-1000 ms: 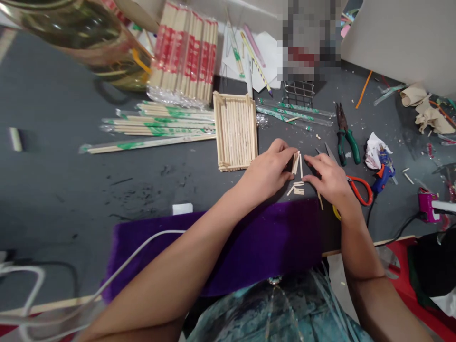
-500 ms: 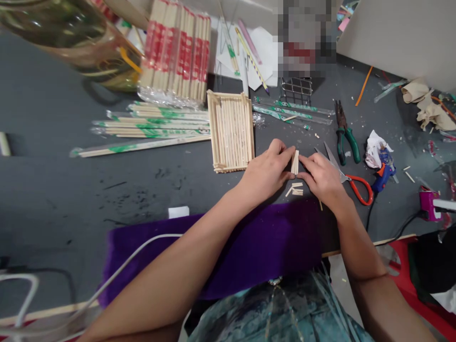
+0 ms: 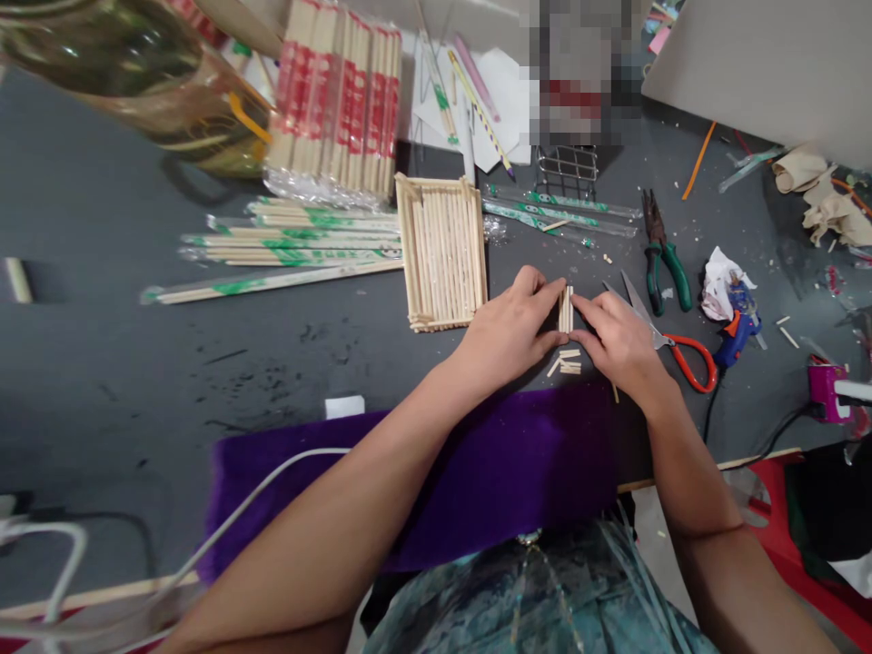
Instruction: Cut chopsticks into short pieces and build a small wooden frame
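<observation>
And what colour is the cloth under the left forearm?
The cloth is purple; see the head view.

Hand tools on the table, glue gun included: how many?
3: scissors partly behind the right hand, green-handled pliers just beyond them, blue glue gun right of the scissors. Others may be hidden by clutter.

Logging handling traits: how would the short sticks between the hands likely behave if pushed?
The short sticks look thin and wooden, so probably light and stiff. Side by side with no visible binding, they may slide apart.
</observation>
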The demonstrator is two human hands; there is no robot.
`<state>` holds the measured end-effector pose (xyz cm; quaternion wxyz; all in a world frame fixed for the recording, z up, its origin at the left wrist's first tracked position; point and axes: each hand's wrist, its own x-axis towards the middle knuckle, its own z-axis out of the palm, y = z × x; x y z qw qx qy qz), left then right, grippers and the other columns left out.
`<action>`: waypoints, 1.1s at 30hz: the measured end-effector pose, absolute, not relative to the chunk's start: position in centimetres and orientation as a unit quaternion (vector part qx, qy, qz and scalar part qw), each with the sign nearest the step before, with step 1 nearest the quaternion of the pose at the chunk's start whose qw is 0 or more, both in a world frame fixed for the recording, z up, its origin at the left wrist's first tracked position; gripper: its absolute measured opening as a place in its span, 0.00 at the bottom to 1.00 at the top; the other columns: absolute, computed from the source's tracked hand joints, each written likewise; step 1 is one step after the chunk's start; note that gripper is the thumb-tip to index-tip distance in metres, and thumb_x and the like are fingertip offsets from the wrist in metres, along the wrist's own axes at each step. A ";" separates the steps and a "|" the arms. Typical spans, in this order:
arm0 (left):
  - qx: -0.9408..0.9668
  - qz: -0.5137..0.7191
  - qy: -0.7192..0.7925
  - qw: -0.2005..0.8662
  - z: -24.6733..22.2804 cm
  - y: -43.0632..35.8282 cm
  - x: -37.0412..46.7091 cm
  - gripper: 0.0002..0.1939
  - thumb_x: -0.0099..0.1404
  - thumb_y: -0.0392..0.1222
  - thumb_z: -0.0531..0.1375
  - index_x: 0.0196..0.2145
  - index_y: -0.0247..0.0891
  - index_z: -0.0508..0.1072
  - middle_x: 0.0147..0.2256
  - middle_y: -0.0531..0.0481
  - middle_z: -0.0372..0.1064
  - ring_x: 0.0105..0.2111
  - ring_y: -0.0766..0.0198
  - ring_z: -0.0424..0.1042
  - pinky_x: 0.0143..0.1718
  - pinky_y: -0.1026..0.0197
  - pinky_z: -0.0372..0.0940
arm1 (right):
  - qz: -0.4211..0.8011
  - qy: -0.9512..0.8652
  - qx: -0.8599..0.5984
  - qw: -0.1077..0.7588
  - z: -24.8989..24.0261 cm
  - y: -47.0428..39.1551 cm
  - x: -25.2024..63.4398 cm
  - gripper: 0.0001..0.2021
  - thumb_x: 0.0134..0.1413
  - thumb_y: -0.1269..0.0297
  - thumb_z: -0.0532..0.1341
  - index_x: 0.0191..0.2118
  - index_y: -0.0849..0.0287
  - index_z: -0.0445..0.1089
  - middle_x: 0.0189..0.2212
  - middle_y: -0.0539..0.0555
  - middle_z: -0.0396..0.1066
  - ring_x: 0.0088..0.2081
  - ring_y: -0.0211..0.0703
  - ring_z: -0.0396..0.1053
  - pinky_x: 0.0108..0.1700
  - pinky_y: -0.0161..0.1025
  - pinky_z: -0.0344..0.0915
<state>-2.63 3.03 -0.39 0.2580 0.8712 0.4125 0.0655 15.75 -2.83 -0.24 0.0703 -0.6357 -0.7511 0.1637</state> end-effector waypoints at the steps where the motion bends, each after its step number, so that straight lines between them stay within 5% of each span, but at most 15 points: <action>1: 0.871 0.064 0.413 0.259 -0.4 3.1 -2.6 0.30 0.69 0.43 0.61 0.65 0.35 0.61 0.54 0.38 0.62 0.49 0.51 0.72 0.43 0.55 0.71 | 0.164 -0.751 -0.636 0.071 -0.2 -2.8 15.8 0.20 0.68 0.63 0.58 0.62 0.58 0.68 0.44 0.60 0.70 0.47 0.53 0.69 0.46 0.45 0.67; 15: 0.873 0.041 0.416 0.251 0.4 2.7 -2.3 0.23 0.72 0.41 0.55 0.62 0.38 0.66 0.53 0.38 0.61 0.47 0.52 0.72 0.37 0.58 0.70 | 0.174 -0.761 -0.618 0.095 -0.1 -3.2 15.7 0.17 0.69 0.64 0.55 0.59 0.52 0.72 0.42 0.57 0.69 0.46 0.49 0.67 0.44 0.43 0.65; 33: 0.880 0.059 0.422 0.210 1.6 1.6 -2.3 0.18 0.71 0.34 0.52 0.56 0.30 0.68 0.51 0.35 0.63 0.43 0.54 0.73 0.36 0.56 0.70 | 0.171 -0.754 -0.622 0.125 0.0 -3.2 16.0 0.15 0.69 0.66 0.55 0.53 0.57 0.76 0.42 0.60 0.70 0.47 0.51 0.68 0.48 0.46 0.67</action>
